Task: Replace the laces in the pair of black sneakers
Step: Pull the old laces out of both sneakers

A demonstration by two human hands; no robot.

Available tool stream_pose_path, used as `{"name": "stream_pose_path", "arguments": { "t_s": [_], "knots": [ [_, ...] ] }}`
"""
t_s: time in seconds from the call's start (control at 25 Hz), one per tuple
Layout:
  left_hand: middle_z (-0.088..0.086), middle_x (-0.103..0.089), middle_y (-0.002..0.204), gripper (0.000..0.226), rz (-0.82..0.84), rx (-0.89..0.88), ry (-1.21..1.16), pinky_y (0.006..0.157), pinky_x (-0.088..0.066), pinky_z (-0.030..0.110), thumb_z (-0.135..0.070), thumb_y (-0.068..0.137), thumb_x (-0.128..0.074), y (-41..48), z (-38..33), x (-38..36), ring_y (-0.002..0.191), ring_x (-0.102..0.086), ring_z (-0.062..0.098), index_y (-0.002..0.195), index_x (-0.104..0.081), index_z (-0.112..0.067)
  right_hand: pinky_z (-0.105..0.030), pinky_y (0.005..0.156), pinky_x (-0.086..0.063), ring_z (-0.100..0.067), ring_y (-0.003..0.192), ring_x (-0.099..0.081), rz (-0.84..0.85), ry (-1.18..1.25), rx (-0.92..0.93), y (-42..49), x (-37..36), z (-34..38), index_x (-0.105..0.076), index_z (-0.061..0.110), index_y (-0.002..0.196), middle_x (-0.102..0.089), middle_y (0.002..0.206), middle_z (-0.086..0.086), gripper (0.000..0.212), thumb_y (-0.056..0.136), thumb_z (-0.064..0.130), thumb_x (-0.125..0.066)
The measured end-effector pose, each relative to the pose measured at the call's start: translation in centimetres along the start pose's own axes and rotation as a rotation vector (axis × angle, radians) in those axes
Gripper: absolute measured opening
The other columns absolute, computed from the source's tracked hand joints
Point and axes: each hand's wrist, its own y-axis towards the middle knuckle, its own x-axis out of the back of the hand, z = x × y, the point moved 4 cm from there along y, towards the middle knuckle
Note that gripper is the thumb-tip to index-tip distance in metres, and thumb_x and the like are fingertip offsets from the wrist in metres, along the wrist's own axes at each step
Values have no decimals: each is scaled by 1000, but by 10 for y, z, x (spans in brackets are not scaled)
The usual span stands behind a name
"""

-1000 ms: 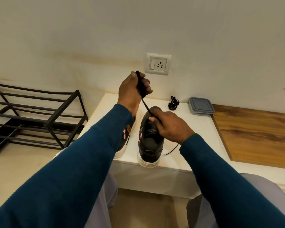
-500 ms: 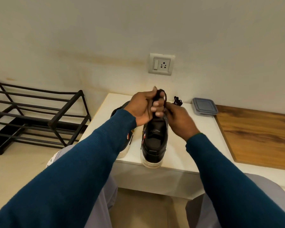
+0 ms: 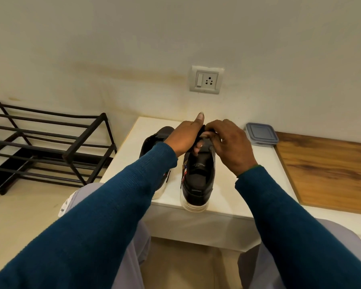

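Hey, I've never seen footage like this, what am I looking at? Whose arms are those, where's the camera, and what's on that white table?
There is no machine here: these are a person's two arms in blue sleeves, with bare hands. The camera sits on the person's head and looks forward and down, so you see roughly what they see. It is the only view.

The left hand and the right hand meet over the front of a black sneaker, which stands on a white table with its heel toward the person. Both hands hold a black lace bunched between the fingers; how it runs through the shoe is hidden.

The second sneaker stands to the left, partly behind the left arm. A grey container sits at the back of the table. A black shoe rack stands on the floor, and a wall socket is above.
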Motion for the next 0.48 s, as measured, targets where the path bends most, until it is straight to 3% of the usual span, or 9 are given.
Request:
{"name": "stream_pose_path", "arguments": {
  "t_s": [0.16,0.32,0.48],
  "knots": [
    [0,-42,52,69,71,100,-78,47,-41,27,-68,99,-24,2,6,-3,43,-38,15,76,-55,-11,-25,73,-44,-14,83,-54,-26,179,-111,2,-9,-9,-72,12,90,-58,88,1,10,90,5,-65],
    [-3,-31,52,65,132,196,-280,45,-33,24,-71,96,-32,0,10,-6,42,-26,13,74,-51,-13,-40,85,-52,-17,90,-62,-40,519,-447,-1,-20,-18,-70,18,87,-66,88,5,13,91,7,-64],
    [-5,-24,51,62,180,222,-467,43,-25,24,-71,96,-35,-1,11,-5,41,-19,10,70,-45,-16,-45,84,-56,-22,88,-67,-168,689,-590,-5,-22,-12,-70,21,86,-72,88,1,8,89,15,-70]
  ]
}}
